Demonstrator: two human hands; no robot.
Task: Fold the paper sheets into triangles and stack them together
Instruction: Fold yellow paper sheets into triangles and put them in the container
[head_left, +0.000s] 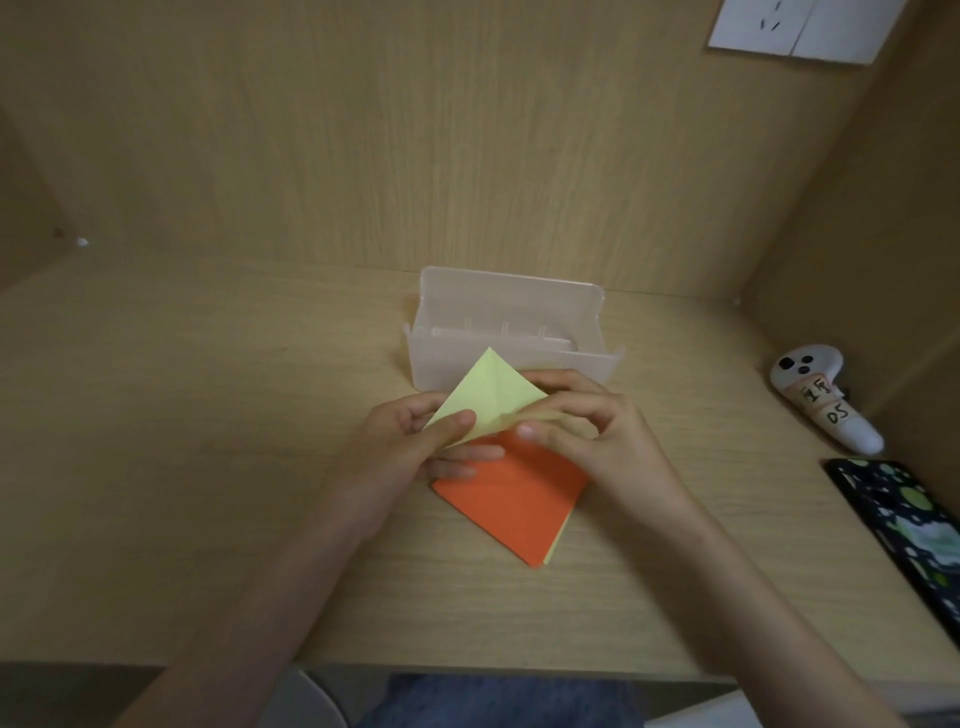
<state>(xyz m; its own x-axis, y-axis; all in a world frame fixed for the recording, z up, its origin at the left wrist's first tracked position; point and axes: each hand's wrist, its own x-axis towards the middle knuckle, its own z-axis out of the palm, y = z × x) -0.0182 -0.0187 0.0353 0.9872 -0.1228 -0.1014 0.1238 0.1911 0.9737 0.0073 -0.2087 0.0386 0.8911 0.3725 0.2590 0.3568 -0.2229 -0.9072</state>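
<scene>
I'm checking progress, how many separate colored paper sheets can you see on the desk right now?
3: a yellow sheet held in both hands, an orange sheet flat beneath them, and a pale yellow edge under the orange one. More may be hidden.

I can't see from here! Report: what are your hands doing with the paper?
Both hands pinching yellow sheet, mid-fold. Orange stack underneath on desk. Clear box close behind, not blocking.

Both hands pinch yellow sheet (over orange stack).
</scene>
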